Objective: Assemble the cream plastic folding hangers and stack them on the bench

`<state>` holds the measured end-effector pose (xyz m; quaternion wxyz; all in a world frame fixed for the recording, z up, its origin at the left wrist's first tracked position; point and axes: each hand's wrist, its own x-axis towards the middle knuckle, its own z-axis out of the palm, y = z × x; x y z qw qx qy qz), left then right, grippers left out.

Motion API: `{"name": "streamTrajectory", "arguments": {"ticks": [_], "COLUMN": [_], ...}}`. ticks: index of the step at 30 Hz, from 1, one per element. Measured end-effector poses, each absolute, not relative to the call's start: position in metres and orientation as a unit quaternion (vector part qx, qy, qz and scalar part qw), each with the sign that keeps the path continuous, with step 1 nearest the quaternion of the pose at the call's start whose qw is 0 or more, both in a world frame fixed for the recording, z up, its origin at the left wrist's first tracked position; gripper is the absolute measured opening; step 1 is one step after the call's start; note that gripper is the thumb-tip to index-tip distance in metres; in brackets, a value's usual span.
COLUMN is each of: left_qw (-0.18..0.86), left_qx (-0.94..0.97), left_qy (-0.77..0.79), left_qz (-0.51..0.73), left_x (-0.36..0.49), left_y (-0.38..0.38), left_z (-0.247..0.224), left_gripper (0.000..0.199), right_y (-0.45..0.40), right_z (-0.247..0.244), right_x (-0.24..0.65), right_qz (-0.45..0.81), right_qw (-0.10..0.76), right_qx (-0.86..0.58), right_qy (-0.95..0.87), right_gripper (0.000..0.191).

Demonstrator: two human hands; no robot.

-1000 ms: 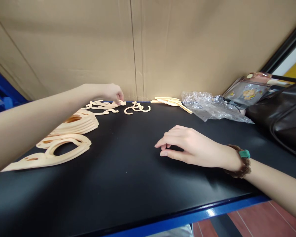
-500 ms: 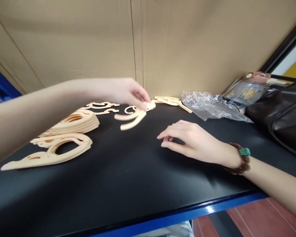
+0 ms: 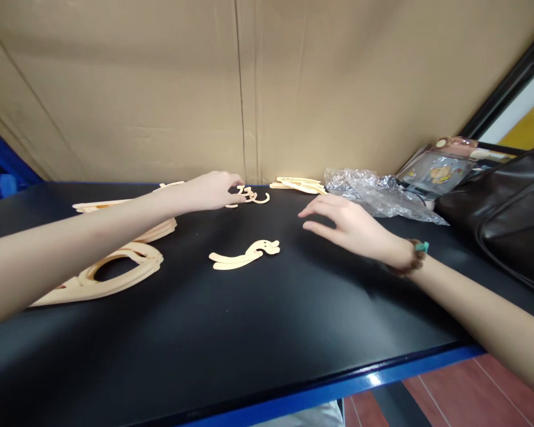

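A cream piece (image 3: 244, 255) with two curved arms and a forked, rounded end lies flat on the black tabletop (image 3: 249, 332), with neither hand on it. At the back, my left hand (image 3: 218, 191) reaches to a few small cream hooks (image 3: 261, 198), thumb and index finger apart; whether it touches one I cannot tell. My right hand (image 3: 345, 225) hovers palm down, holding nothing, thumb apart from its fingers. Just beyond it is a bundle of slim cream strips (image 3: 299, 184). Under my left forearm, stacked cream looped pieces (image 3: 115, 284) are partly covered.
Crumpled clear plastic bags (image 3: 378, 193) lie at the back right, beside a see-through pouch (image 3: 440, 172) and a dark leather bag (image 3: 507, 213). Cardboard (image 3: 160, 89) stands upright behind the table. A blue rail (image 3: 374, 379) runs along the front edge.
The two-armed piece has left my left hand and now lies on the table. My left hand has moved back and left towards the small hooks; my right hand has shifted back, its fingers opening.
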<state>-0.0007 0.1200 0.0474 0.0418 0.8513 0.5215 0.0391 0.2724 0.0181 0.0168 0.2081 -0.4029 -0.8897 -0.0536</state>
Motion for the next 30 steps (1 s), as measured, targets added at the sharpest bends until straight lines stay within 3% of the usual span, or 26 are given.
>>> {"name": "streamTrajectory", "arguments": {"ticks": [3,8,12,18,25,30], "left_qw": [0.037,0.041,0.050,0.035,0.040,0.050], "left_qx": [0.835,0.817,0.811,0.811,0.855,0.868], "left_qy": [0.549,0.575,0.581,0.575,0.510,0.483], "left_qz": [0.005,0.020,0.044,0.098,0.088,0.105], "left_x": [-0.009,-0.008,-0.003,0.006,0.004,0.002], "left_y": [0.135,0.143,0.138,0.100,0.037,0.016], "left_z": [0.042,0.034,0.039,0.056,0.019,0.011], "left_gripper": [0.062,0.037,0.024,0.032,0.023,0.019], "right_y": [0.044,0.066,0.067,0.063,0.068,0.095], "right_z": [0.011,0.000,0.000,0.000,0.002,0.006], "right_x": [0.296,0.318,0.317,0.309,0.302,0.295], "right_qz": [-0.124,-0.144,-0.131,-0.060,-0.039,-0.056], "right_qw": [0.170,0.094,0.105,0.151,0.168,0.130], "right_qx": [-0.489,-0.576,-0.554,-0.492,-0.463,-0.484], "right_qy": [-0.847,-0.799,-0.815,-0.855,-0.869,-0.863], "right_gripper": [0.032,0.035,0.030,0.028,0.031,0.048]}}
